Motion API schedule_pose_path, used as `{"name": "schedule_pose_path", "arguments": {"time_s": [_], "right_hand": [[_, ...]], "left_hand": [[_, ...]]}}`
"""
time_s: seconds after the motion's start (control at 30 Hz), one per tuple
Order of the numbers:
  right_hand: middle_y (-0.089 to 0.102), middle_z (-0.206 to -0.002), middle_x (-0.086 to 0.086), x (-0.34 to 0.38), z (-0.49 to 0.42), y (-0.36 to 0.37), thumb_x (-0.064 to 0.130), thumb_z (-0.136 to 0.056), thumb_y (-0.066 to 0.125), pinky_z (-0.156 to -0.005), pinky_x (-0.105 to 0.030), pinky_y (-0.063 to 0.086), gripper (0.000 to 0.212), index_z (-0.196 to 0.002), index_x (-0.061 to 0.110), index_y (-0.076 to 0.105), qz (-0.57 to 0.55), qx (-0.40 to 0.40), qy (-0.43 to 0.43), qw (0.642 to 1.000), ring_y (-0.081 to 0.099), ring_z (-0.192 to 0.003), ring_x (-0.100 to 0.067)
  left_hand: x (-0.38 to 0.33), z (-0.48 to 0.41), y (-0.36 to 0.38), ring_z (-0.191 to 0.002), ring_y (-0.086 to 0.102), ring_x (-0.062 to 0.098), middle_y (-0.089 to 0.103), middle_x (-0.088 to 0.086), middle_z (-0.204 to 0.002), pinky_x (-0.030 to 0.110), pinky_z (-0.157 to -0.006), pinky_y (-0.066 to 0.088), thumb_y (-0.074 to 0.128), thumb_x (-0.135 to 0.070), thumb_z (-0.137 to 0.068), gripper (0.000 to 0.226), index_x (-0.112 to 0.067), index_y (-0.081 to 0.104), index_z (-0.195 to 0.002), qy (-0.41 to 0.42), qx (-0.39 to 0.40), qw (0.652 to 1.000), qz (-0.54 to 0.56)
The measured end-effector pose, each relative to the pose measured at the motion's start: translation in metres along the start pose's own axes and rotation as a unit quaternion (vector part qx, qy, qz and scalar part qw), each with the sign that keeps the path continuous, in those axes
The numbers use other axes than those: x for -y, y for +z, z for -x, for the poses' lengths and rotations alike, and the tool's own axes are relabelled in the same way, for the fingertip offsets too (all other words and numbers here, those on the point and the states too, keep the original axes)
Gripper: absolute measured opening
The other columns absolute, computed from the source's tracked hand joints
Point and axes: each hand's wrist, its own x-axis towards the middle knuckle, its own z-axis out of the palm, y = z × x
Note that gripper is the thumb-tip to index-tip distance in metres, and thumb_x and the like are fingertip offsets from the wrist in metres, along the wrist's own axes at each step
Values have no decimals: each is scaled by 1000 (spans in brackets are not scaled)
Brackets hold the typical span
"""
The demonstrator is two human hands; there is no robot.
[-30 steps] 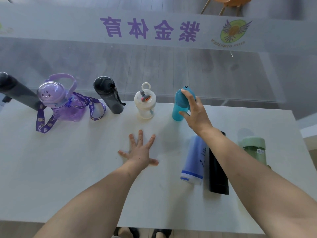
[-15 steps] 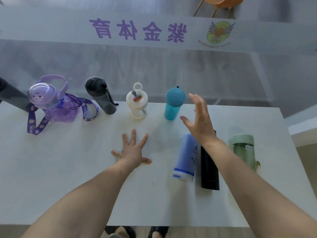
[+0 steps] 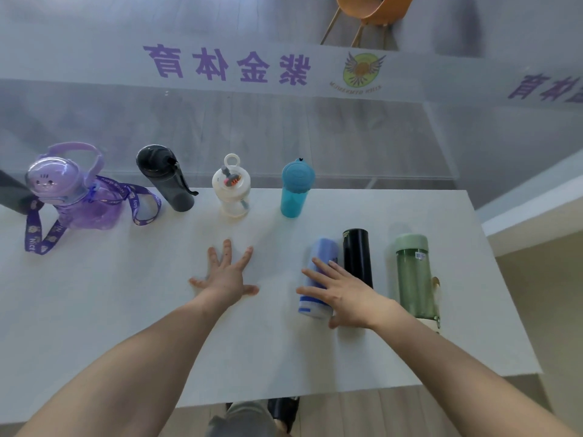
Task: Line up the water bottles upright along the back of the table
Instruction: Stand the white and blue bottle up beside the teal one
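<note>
Along the table's back edge stand a purple bottle (image 3: 79,197) with a strap, a dark grey bottle (image 3: 167,179), a clear white bottle (image 3: 232,190) and a teal bottle (image 3: 296,187), all upright. Part of another dark bottle (image 3: 12,193) shows at the far left. Three bottles lie flat at the right: a lavender one (image 3: 318,263), a black one (image 3: 358,257) and a green one (image 3: 415,275). My right hand (image 3: 342,294) rests spread over the lavender bottle, fingers apart, without gripping it. My left hand (image 3: 225,275) lies flat on the table with fingers spread.
A glass wall (image 3: 284,127) with purple lettering rises right behind the white table (image 3: 94,310). An orange chair (image 3: 372,11) stands beyond the glass. The table's right edge runs close to the green bottle. My shoes (image 3: 284,411) show below the front edge.
My right hand let go of the teal bottle, which stays upright at the back, and came down toward me onto the lying lavender bottle. The left hand has stayed flat.
</note>
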Motion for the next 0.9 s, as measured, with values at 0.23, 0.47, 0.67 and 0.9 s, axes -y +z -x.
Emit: {"name": "schedule_pose_path", "arguments": {"time_s": [0.23, 0.47, 0.67, 0.9], "right_hand": [[38, -161, 3, 8, -9, -22, 27, -76, 86, -122, -58, 21, 81, -148, 28, 49, -3, -12, -16, 1000, 16, -156, -38], [49, -152, 11, -4, -11, -50, 36, -70, 94, -123, -40, 30, 88, -147, 28, 51, -352, -177, 94, 914, 39, -146, -15], [60, -137, 17, -9, -5, -70, 37, -81, 87, -114, -33, 45, 75, -144, 34, 47, -564, -245, 185, 767, 55, -129, 2], [39, -155, 20, -20, -1, -69, 28, -98, 66, -104, -1, 32, 72, -159, 36, 28, -528, -268, 189, 784, 35, -136, 12]], "left_hand": [[16, -1, -10, -153, -28, 28, -34, -11, -164, 84, -100, 28, 67, -42, -95, 93, -64, -2, -153, 27, 30, 999, -20], [12, 7, -8, -154, -24, 30, -28, -9, -167, 80, -107, 25, 67, -47, -95, 86, -62, 7, -154, 30, 31, 999, -10], [-15, 19, 1, -154, -23, 33, -26, -6, -168, 83, -105, 23, 68, -53, -92, 88, -61, 8, -155, 29, 29, 999, -23], [-49, 16, 24, -154, -21, 38, -23, 5, -168, 78, -107, 25, 65, -57, -93, 83, -59, 11, -156, -17, -27, 999, -6]]}}
